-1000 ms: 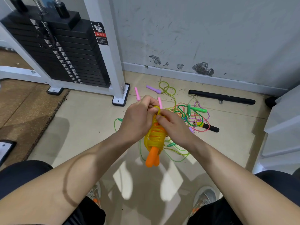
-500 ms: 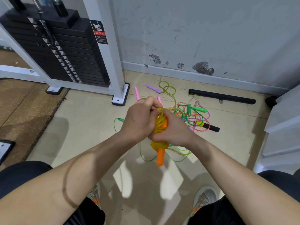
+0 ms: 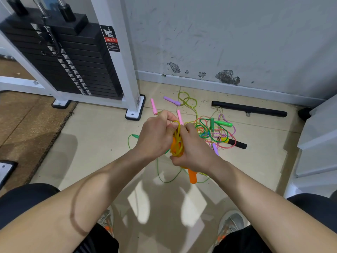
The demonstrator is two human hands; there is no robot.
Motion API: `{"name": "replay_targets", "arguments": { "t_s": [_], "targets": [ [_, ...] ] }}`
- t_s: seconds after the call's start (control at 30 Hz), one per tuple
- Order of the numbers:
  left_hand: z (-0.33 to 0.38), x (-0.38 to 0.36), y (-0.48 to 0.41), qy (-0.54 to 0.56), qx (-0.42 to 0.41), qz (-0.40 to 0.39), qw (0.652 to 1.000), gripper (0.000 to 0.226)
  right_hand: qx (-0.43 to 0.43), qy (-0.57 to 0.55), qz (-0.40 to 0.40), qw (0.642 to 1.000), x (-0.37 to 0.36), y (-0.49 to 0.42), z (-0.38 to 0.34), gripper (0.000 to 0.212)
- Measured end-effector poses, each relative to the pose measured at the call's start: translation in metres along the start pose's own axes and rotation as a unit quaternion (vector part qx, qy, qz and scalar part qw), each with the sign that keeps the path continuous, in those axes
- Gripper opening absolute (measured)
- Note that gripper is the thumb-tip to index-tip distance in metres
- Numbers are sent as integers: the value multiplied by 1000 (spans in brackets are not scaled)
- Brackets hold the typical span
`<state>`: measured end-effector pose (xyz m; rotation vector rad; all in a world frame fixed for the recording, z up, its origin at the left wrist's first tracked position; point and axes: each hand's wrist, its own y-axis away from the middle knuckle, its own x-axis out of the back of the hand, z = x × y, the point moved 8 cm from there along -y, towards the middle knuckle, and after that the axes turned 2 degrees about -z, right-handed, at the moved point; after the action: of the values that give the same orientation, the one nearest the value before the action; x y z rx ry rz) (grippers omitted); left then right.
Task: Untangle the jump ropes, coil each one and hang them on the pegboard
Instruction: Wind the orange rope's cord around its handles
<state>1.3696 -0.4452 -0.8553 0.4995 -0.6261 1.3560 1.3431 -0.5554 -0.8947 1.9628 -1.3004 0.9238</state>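
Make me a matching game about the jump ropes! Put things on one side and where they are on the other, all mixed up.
Things:
1. orange handle
2. yellow rope
3. purple handle nearest the wall
4. black-and-yellow handle

Places:
a. pinched by the left hand
b. at the edge of the rope tangle
c. sticks out under the right hand
d. lies beside a yellow-green rope loop

Right pairs: 1-c, 2-a, 3-d, 4-b.
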Motion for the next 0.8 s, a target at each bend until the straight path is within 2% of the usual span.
{"name": "replay_targets", "arguments": {
  "t_s": [0.07, 0.17, 0.2, 0.3, 0.4, 0.47, 0.6, 0.73, 0.8],
  "targets": [
    [-1, 0, -4, 0, 1, -1, 1000, 4, -8, -6, -13, 1000, -1, -2, 4, 73],
    [5, 5, -12, 12, -8, 16, 1000, 6, -20, -105, -8, 994, 6, -5, 4, 92],
    [8, 9, -16, 24, -11, 27, 999, 8, -19, -156, 7, 988, 12, -7, 2, 86],
    [11, 21, -35, 91, -5, 58, 994, 15, 0, -271, 59, 961, 33, -17, -5, 47],
    [11, 28, -64, 155, 17, 75, 985, 24, -26, -423, 129, 897, 56, -37, 8, 21],
    [13, 28, -89, 194, 34, 74, 978, 26, -57, -434, 180, 881, 73, -60, 24, 7],
    [27, 39, -156, 281, 57, 78, 955, 23, -86, -435, 211, 871, 119, -119, 37, 4],
    [82, 77, -200, 337, 39, 73, 938, 18, -103, -445, 219, 862, 192, -152, 14, 12],
    [117, 101, -215, 330, 18, 41, 943, 28, -113, -449, 222, 858, 237, -157, -4, 11]
  ]
}}
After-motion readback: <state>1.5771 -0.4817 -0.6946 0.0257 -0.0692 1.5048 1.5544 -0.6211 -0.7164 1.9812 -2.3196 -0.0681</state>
